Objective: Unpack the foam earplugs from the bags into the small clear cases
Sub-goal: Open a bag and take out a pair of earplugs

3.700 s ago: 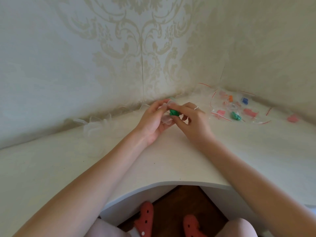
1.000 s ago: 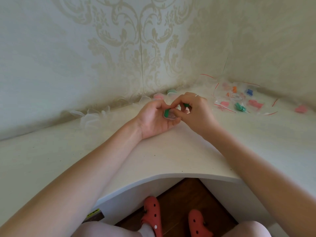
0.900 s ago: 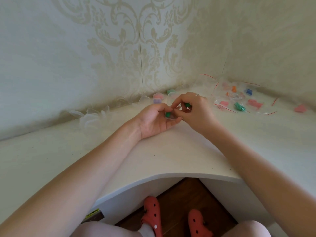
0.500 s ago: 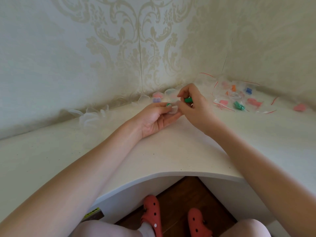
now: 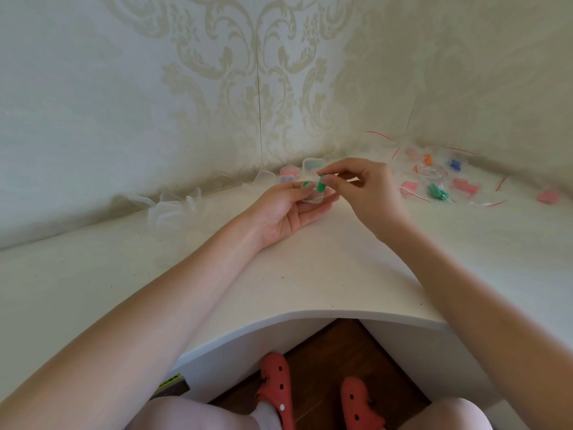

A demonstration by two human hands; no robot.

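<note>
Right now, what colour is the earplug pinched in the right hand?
Green; the earplug in the right hand shows in the head view.

Cases left — bags right

My fingers pinch a green earplug of matt, soft-looking foam. In my left hand rests a small case of clear, smooth plastic with a light shine. The worktop is white and matt, with small dark specks. In the right part of the frame lie thin, glossy plastic bags with red strips. The wallpaper has a faint sheen on its ornament. In the lower middle the floor is dark wood, and my red shoes look like matt rubber.
</note>
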